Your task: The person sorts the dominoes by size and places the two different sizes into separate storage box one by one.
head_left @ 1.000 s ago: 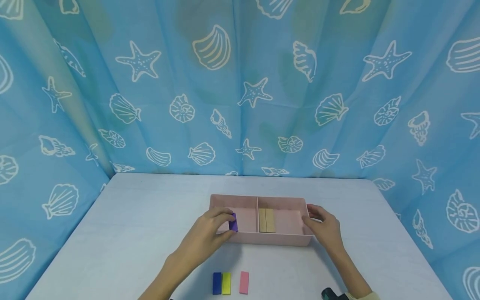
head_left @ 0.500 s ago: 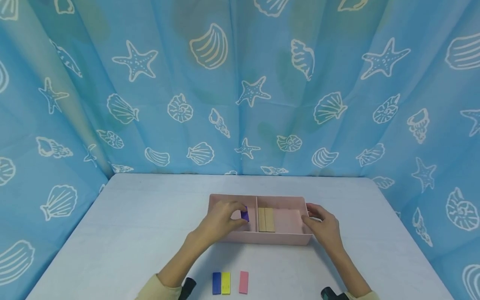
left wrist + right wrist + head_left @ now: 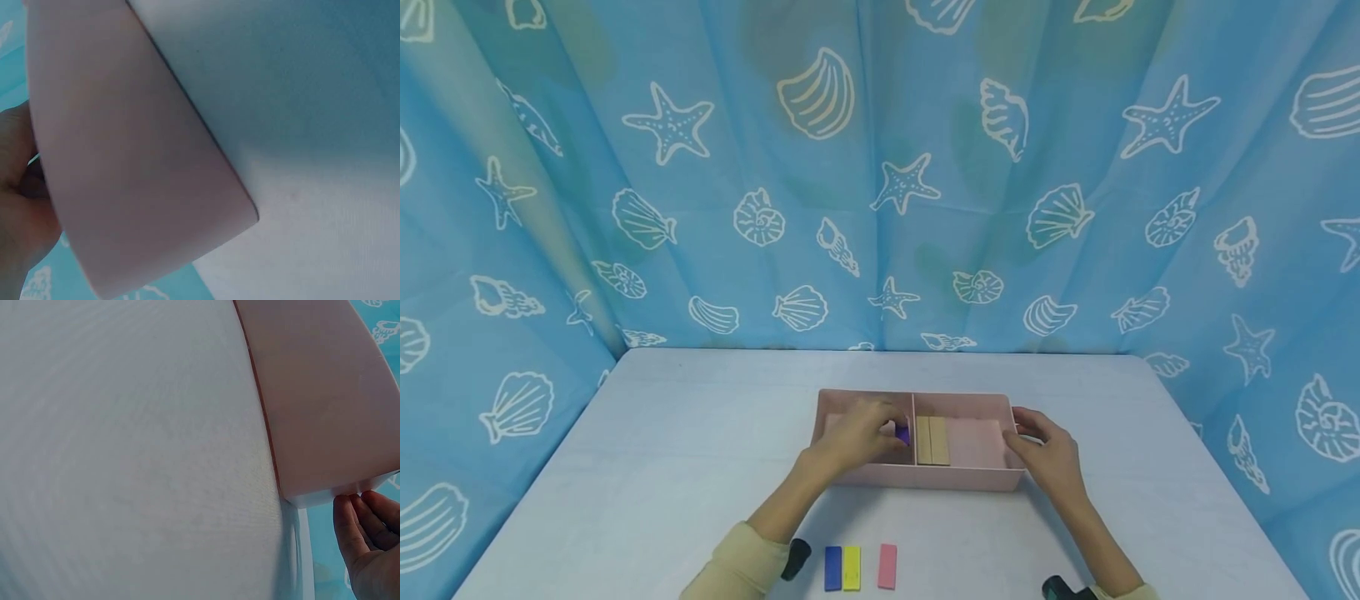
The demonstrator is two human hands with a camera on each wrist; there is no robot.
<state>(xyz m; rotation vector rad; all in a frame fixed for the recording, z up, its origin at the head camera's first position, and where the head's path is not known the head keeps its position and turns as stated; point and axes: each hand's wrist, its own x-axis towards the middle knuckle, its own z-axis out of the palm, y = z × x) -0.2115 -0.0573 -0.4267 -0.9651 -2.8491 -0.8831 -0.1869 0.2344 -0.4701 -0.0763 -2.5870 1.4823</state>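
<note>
In the head view a pink two-compartment box [image 3: 966, 479] sits on the table. My left hand [image 3: 857, 435] reaches into its left compartment and pinches a small purple block [image 3: 902, 435] close to the divider; the fingers hide much of the block. My right hand [image 3: 1051, 450] holds the box's right end wall, thumb over the rim and fingers against the outside. Two beige blocks [image 3: 932, 440] lie side by side against the divider in the right compartment. Before the box, a blue block [image 3: 832, 568], a yellow block [image 3: 852, 568] and a pink block [image 3: 887, 567] lie on the table.
The white-covered table [image 3: 700, 417] reaches back to a blue curtain [image 3: 880, 250] printed with shells and starfish. In the left wrist view the box's outer wall [image 3: 137, 150] stands between the camera and most of the left hand.
My left hand has carried the purple block to the right, over the left compartment and then lower beside the divider. The right hand, the box and the other blocks keep their places.
</note>
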